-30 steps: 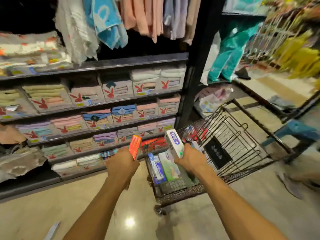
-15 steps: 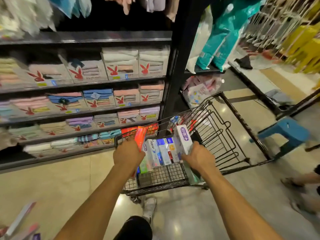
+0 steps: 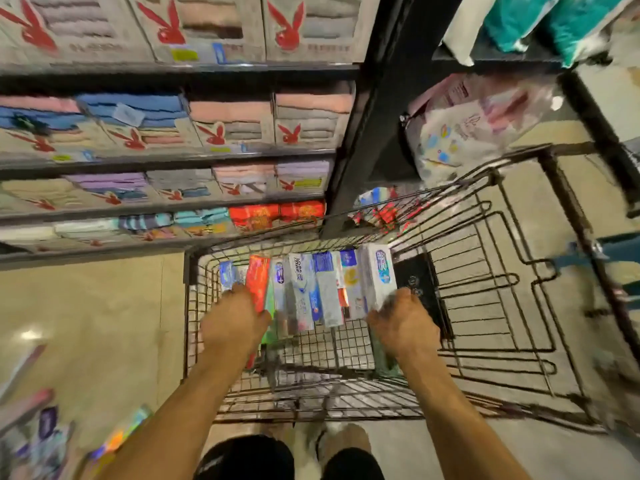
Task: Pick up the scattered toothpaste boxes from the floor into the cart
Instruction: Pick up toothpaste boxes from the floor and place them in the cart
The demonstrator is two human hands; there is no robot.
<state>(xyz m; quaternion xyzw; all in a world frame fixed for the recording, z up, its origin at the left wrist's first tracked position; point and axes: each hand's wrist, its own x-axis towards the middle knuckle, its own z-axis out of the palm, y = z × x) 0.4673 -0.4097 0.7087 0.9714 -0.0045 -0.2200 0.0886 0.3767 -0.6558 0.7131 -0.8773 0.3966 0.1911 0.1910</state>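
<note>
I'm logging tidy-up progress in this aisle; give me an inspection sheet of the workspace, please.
Surface: glossy tan floor.
Job's things: toothpaste boxes lined up in the wire cart; loose boxes lie on the floor, lower left.
Clutter: black panel in the cart.
Hands: left hand grips an orange box, right hand grips a white box, both inside the cart.
Cables: nothing seen.
Surroundings: shelves of boxed towels beyond the cart.

Dark metal shelves (image 3: 173,160) on the left, stacked with boxed folded towels (image 3: 235,126). Black upright post (image 3: 367,133) mid-frame; bagged goods (image 3: 478,123) beyond. Glossy beige tile floor (image 3: 90,299), one light glare (image 3: 29,336) at left.
</note>
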